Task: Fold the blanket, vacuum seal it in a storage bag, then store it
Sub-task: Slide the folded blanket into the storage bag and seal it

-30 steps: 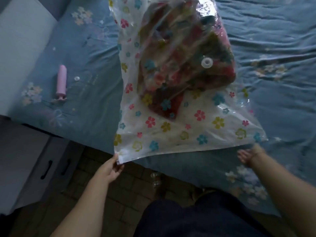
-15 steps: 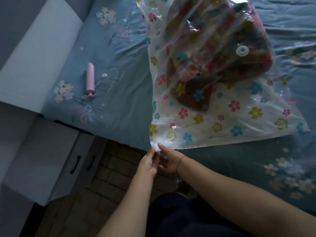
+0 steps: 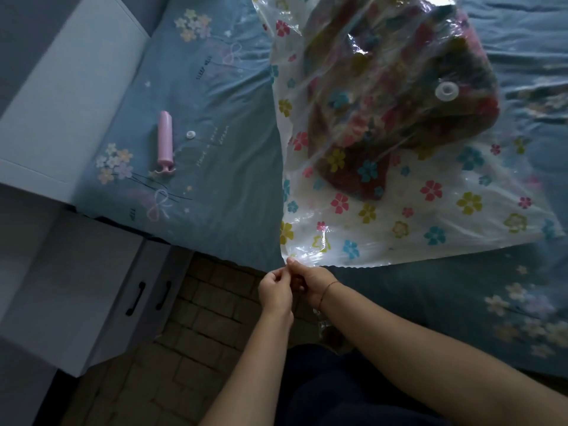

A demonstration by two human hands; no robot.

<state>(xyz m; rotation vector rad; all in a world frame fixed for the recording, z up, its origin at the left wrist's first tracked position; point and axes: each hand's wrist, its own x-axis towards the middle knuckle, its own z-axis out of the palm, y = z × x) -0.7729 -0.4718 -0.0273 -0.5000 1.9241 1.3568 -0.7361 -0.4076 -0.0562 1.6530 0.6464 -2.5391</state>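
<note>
A clear storage bag (image 3: 384,210) printed with coloured flowers lies on the blue bed sheet (image 3: 215,118). Inside it sits the folded dark, multicoloured blanket (image 3: 399,103). A round white valve (image 3: 446,91) shows on the bag's top face. My left hand (image 3: 275,292) and my right hand (image 3: 310,282) are close together at the bag's near left corner, both pinching its zip edge. A thin bracelet circles my right wrist.
A pink hand pump (image 3: 165,142) and a small white valve cap (image 3: 191,135) lie on the sheet to the left. A white cabinet (image 3: 101,287) with two black handles stands at the lower left. Brick-pattern floor (image 3: 199,333) lies below the bed edge.
My right hand has come across from the bag's near right corner to join my left hand at the near left corner. The view has shifted left.
</note>
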